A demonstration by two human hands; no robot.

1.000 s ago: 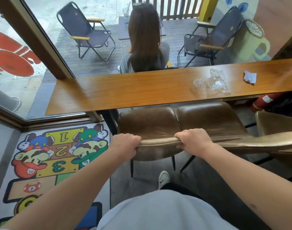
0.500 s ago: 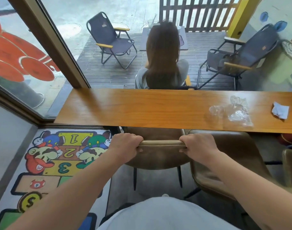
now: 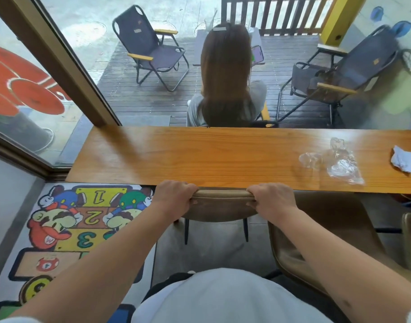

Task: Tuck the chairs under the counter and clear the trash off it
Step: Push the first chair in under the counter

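A brown leather chair (image 3: 219, 207) stands with its seat hidden under the wooden counter (image 3: 199, 157); only its backrest and two dark legs show. My left hand (image 3: 173, 198) and my right hand (image 3: 271, 199) both grip the top of that backrest, right at the counter's front edge. A second brown chair (image 3: 328, 229) stands to the right, its backrest well out from the counter. On the counter's right part lie crumpled clear plastic wrap (image 3: 335, 163) and a crumpled white paper (image 3: 403, 158).
A third chair's edge (image 3: 410, 238) shows at the far right. A cartoon hopscotch mat (image 3: 66, 227) covers the floor on the left. Behind the glass a person (image 3: 226, 82) sits on a deck with two folding chairs (image 3: 150, 50).
Both hands have pushed the left chair forward until its seat went under the counter. The view has come closer to the counter.
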